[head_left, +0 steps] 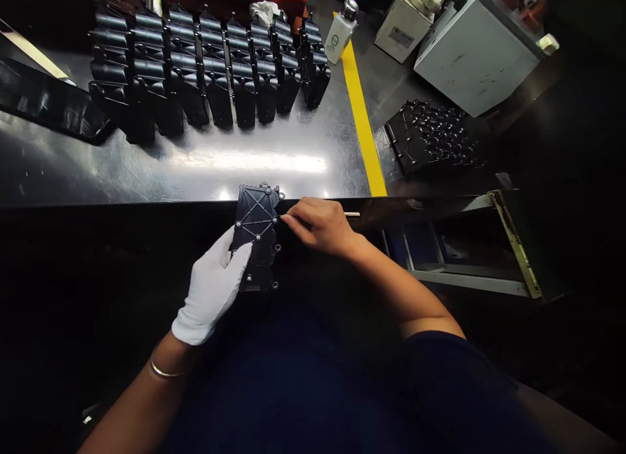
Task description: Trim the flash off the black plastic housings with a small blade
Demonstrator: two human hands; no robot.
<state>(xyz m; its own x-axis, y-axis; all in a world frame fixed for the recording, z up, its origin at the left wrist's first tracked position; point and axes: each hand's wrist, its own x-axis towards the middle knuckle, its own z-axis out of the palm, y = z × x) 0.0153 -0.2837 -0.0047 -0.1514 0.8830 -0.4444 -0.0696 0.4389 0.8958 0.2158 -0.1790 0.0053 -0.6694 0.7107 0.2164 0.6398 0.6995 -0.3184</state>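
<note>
1. The left hand [212, 287], covered by a white glove, is wrapped around the lower left edge of a black moulded plastic plate [257, 235]; its gloved fingers [239, 255] are clenched over the face of the part.
2. The right hand [320, 226] is bare, and its fingers [293, 219] are pinched on a thin pale stick [351, 214], whose tip is set against the right edge of the plate.
3. The plate is held in front of the body, tilted up against the near edge of the surface [244, 160]; a ribbed cross pattern and small round lugs along its rim can be seen.
4. A thin metal bangle [163, 372] is worn on the left wrist.
5. A shiny, scratched metal surface is seen beyond the hands, and a bright strip of light is reflected on it.
6. Rows of black plastic parts [205, 69] are lined up at its far side, well apart from the hands.
7. A yellow stripe [362, 115] is run along the right edge of the surface.
8. A white dispenser bottle [340, 36] stands at the far end of the stripe; a round green mark is carried on it, but its writing cannot be read.
9. A black tray of small parts [428, 137] lies to the right of the stripe.
10. Grey-white machine housings [474, 49] stand beyond it; a label on one is too small to be read.
11. A metal frame [513, 245] is seen lower right, in a dark room.
</note>
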